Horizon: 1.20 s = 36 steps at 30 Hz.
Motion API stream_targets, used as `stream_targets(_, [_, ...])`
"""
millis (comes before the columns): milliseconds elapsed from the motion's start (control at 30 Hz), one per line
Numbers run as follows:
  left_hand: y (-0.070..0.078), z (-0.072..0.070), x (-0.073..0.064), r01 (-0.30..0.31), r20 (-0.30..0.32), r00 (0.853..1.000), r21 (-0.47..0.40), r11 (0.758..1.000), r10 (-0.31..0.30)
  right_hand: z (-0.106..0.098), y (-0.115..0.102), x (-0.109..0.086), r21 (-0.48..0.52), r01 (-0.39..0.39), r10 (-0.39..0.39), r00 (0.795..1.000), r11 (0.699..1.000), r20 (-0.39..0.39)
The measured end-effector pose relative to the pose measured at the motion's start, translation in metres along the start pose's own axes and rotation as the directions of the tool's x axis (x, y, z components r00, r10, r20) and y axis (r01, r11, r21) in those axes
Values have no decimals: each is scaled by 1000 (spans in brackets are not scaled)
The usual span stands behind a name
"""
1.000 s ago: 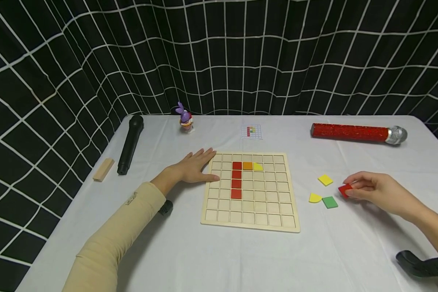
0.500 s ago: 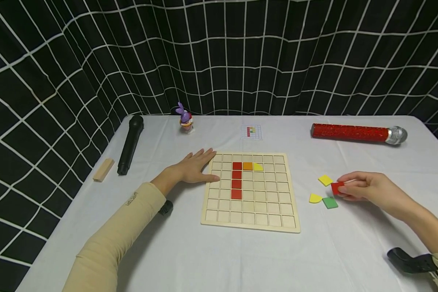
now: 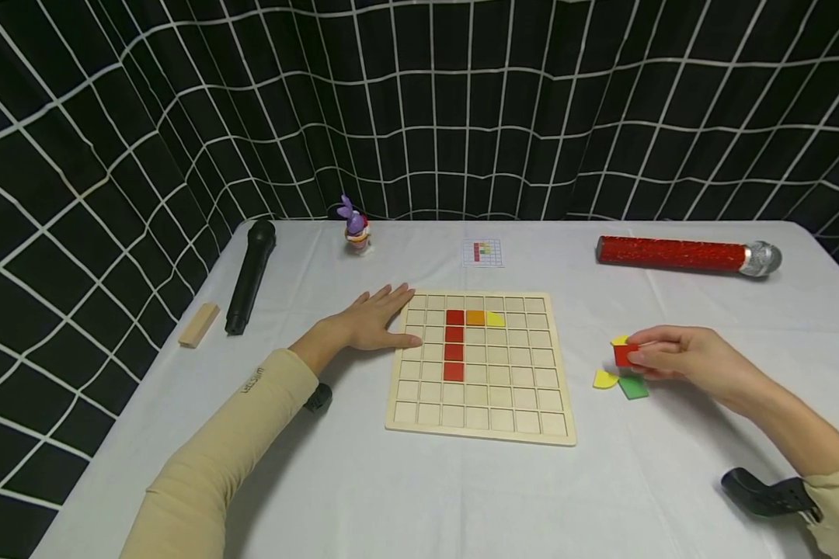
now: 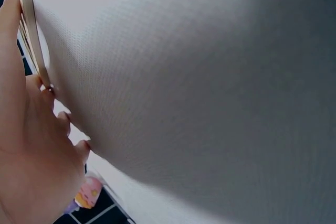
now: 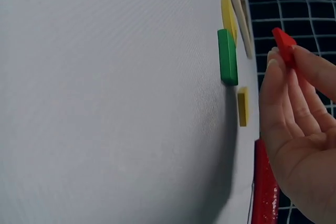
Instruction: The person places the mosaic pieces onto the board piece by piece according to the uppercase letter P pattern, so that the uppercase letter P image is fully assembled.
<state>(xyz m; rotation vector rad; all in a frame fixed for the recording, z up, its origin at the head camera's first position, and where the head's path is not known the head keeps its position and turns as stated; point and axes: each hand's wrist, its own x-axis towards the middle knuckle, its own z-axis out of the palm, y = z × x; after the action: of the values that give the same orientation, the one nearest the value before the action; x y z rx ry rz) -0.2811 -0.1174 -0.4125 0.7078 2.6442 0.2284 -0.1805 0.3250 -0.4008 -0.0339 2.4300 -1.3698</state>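
- R hand (image 3: 699,361): grip pinches red sq. tile (image 3: 625,355) btwn thumb & fingers, off tabletop (image 3: 461,497), rt. of board.
- L hand (image 3: 374,322): grip holds nothing; fingers spread, thumb over lt. edge of board.
- Grid board (image 3: 475,396), wood: col. of 4 red tiles (image 3: 454,334); orange tile (image 3: 475,318) & yellow rounded tile (image 3: 495,319) in top tile's row.
- Loose pcs. nr. R hand: yellow pc. (image 3: 619,340), part hidden; yellow rounded pc. (image 3: 605,379); green pc. (image 3: 633,387).
- Beyond board: pattern card (image 3: 482,253), purple-topped figurine (image 3: 356,229).
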Motion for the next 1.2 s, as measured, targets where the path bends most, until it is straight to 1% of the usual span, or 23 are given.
stream_targets(200, [-1,1,1,-4,-5,1000,3,1000,4,6,-5,3,61,-2,0,1000,998,21])
stream_targets(533, [-1,1,2,0,1,1000,6,1000,0,19,-14,12,118,-9,0,997,993,76])
stream_targets(733, [-1,0,2,-7,0,1000,-10,1000,7,27,-19,15,157,1,-20,993,988,116])
stream_targets(1000, [-2,1,3,-14,-5,1000,-2,1000,14,37,-24,17,160,14,-36,990,987,135])
stream_targets(1200, [-2,1,3,-13,0,1000,-3,1000,13,41,-27,19,190,34,-64,986,981,152])
